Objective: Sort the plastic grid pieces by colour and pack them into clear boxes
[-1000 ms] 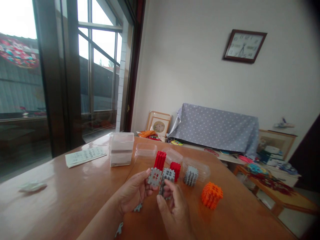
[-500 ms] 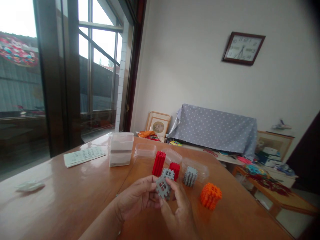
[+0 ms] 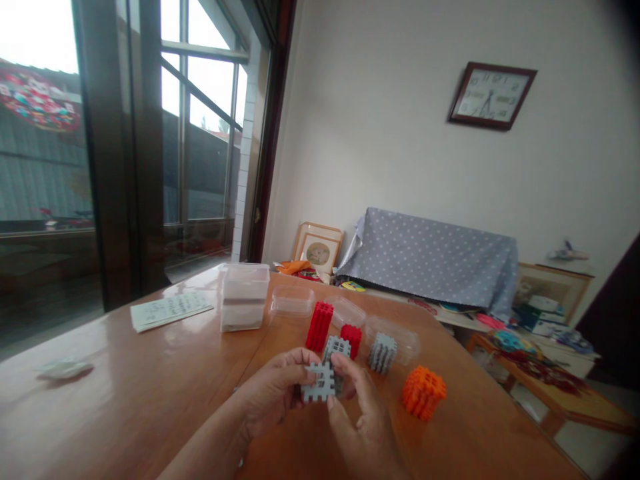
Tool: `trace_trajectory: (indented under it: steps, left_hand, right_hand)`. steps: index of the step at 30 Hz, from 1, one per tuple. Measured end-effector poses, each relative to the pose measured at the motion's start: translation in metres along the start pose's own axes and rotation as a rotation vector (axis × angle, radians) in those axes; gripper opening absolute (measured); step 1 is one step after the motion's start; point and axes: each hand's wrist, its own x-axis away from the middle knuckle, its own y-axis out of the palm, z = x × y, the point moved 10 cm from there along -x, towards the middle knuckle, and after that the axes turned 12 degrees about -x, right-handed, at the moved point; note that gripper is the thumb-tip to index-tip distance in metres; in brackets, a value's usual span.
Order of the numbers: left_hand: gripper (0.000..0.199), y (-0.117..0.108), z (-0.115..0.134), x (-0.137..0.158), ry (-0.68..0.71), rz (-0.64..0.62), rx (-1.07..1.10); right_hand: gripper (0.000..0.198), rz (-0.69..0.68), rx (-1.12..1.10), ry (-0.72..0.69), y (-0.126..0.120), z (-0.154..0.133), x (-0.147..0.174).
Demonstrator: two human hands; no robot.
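Apparently aligning grey tile [image 3: 321, 390], pinched in left grip [image 3: 277, 385], against right grip [image 3: 364, 408] (can't tell if closed), before tall red stack [image 3: 320, 327]; probably calls for squaring up next.

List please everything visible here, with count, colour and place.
Glossy table: one, brown, lower half
Notched square plastic piece: at least one, grey, lower centre
Toothed plastic columns: two, red, table's centre
Notched plastic stacks: two, grey, beside columns
Chunky plastic stack: one, orange, table's right
Shallow plastic trays: three, clear, table's back
Rectangular plastic boxes: two, translucent, left of trays
Flat paper: count unclear, whitish, beside boxes
Flattish item: one, pale, table's left
Rectangular clock: one, brown, upper right
Dotted cloth: one, greyish, beyond table
Framed pictures: several, brownish, beside cloth
Glass panes: several, dark-edged, left
Clutter: uncounted, mixed, beyond table
Left hand: one, bare, holding piece
Right hand: one, bare, at piece
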Motion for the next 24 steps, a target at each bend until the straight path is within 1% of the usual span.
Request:
trace_trajectory:
  steps: [2,4,8,10,15,18,20,24]
  left_hand:
    - [0.022,-0.004,0.002,-0.001,0.039,0.034,0.000]
    - [0.024,-0.008,0.003,-0.003,0.083,0.063,0.003]
    - [0.029,-0.011,0.003,-0.004,0.105,0.086,0.049]
    - [0.030,-0.010,0.004,-0.003,0.108,0.087,0.070]
    - [0.034,-0.005,0.006,-0.001,0.112,0.071,0.098]
    - [0.033,-0.004,0.005,-0.002,0.120,0.060,0.106]
    - [0.033,-0.003,0.004,-0.003,0.127,0.050,0.111]
    - [0.035,-0.002,0.003,-0.004,0.126,0.036,0.118]
  right_hand:
    - [0.050,0.046,0.020,0.031,-0.004,0.006,0.001]
    - [0.050,0.054,0.039,0.037,-0.004,0.010,0.003]
    - [0.064,0.001,0.075,0.026,0.005,0.014,0.005]
    - [0.067,-0.006,0.084,0.037,0.007,0.016,0.005]
    - [0.056,0.033,0.095,0.042,0.003,0.015,0.001]
    - [0.059,0.052,0.089,0.035,-0.001,0.014,-0.001]
    - [0.059,0.042,0.080,0.023,-0.001,0.013,-0.002]
    - [0.051,0.014,0.073,-0.007,0.000,0.010,-0.004]
